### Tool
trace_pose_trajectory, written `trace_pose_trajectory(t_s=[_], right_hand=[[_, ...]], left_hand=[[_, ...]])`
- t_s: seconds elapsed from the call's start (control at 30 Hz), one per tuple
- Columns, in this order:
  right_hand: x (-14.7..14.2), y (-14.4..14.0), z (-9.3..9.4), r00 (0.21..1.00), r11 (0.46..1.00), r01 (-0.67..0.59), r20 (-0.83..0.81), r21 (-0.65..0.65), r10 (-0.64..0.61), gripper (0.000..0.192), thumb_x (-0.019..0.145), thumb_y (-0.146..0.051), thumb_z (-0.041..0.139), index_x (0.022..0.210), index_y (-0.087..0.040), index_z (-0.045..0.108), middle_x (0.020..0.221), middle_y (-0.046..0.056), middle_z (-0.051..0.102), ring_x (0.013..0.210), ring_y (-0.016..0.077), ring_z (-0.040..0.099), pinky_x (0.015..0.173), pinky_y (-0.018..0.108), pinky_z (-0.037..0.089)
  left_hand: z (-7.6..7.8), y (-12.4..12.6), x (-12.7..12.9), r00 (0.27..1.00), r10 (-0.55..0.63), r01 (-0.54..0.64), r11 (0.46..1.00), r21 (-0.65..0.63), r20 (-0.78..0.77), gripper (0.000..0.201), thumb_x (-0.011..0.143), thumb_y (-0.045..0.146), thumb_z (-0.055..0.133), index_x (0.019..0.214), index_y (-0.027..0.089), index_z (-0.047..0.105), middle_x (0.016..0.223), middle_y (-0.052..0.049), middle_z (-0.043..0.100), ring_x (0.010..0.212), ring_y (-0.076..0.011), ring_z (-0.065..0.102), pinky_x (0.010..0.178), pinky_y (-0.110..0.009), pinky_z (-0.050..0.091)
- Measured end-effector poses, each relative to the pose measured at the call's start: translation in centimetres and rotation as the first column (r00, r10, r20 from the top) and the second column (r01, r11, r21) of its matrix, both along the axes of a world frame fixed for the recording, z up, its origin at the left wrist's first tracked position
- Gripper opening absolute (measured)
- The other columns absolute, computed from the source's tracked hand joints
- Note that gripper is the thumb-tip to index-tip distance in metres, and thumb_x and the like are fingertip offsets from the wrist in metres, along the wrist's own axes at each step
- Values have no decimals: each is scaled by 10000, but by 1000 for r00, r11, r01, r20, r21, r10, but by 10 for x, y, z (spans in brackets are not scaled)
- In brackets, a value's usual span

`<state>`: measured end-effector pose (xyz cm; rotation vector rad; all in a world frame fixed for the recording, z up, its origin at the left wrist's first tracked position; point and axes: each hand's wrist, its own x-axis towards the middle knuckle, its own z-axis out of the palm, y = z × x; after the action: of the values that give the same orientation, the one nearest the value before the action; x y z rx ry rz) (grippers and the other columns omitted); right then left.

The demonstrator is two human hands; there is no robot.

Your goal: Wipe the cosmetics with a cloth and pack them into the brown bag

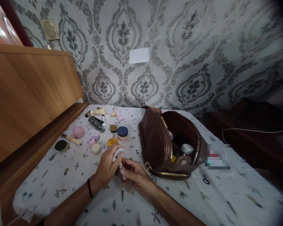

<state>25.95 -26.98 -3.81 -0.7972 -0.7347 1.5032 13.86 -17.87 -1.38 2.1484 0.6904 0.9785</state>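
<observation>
My left hand [106, 164], a dark band on its wrist, is closed around a crumpled whitish cloth [118, 153]. Its fingers meet my right hand [138, 177] over the middle of the bed. Between the right thumb and fingers is a small pale pinkish item [122, 174], mostly hidden, whose kind I cannot make out. Just beyond my hands lie a yellow-lidded jar [112, 143], a blue-lidded jar [122, 133] and a small cream-coloured round jar [96, 148]. To the right stands a brown leather bag [155, 141], unzipped, with a white-lidded jar [187, 149] inside.
Toward the left lie a pink round container [78, 131], a dark-lidded jar [61, 145], a beige tube [73, 139], a dark green bottle [96, 124] and a pink tube [119, 115]. A wooden panel [35, 81] borders the left side; patterned wallpaper [122, 34] rises behind.
</observation>
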Motion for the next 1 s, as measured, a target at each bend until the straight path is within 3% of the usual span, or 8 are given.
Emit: trace_pose_trajectory(t_s=[0.2, 0.33, 0.5, 0.6, 0.83, 1.0], right_hand=[[0, -2, -2, 997, 999, -45, 69, -8, 46, 388, 686, -423, 833, 946, -158, 720, 716, -13, 557, 634, 104, 504, 595, 242, 493], [1, 0, -3, 999, 999, 42, 6, -20, -41, 442, 675, -353, 851, 1056, -200, 688, 870, 20, 640, 745, 160, 631, 615, 276, 536], [2, 2, -4, 992, 993, 114, -63, 5, -113, 454, 693, -311, 843, 1092, -239, 639, 881, 8, 654, 763, 164, 651, 611, 286, 563], [1, 1, -2, 989, 994, 108, -99, 12, -106, 434, 711, -302, 832, 1098, -226, 649, 929, 23, 669, 798, 167, 657, 619, 282, 570], [-4, 1, -3, 993, 1000, 2, -118, 19, 0, 445, 650, -297, 874, 1045, -213, 686, 916, 7, 670, 729, 132, 630, 607, 267, 562], [-1, 2, -2, 995, 998, 65, -82, 26, -63, 506, 570, -304, 913, 1017, -210, 696, 875, -12, 666, 765, 109, 615, 652, 210, 515]], left_hand=[[9, 4, 1, 997, 20, -2, 970, -244, 73, 276, 959, 424, 457, 997, 183, 587, 772, 0, 623, 742, -167, 599, 710, -280, 469], [10, 6, 2, 992, -11, 54, 940, -336, 129, 330, 974, 464, 414, 925, 181, 577, 796, -13, 635, 770, -168, 609, 755, -287, 481], [9, 7, 2, 992, -49, 82, 946, -314, 113, 397, 979, 477, 390, 924, 168, 633, 888, -48, 661, 853, -191, 620, 813, -309, 475], [10, 6, 0, 993, -53, 82, 950, -301, 104, 379, 969, 473, 409, 902, 170, 628, 842, -34, 652, 819, -184, 614, 771, -290, 473], [12, 4, -3, 995, 51, -28, 968, -248, 85, 382, 947, 475, 436, 760, 180, 589, 717, -14, 630, 685, -161, 584, 674, -264, 460], [11, 2, -1, 995, 83, -70, 977, -201, 58, 390, 950, 495, 421, 807, 183, 604, 786, -30, 650, 752, -181, 602, 723, -276, 479]])
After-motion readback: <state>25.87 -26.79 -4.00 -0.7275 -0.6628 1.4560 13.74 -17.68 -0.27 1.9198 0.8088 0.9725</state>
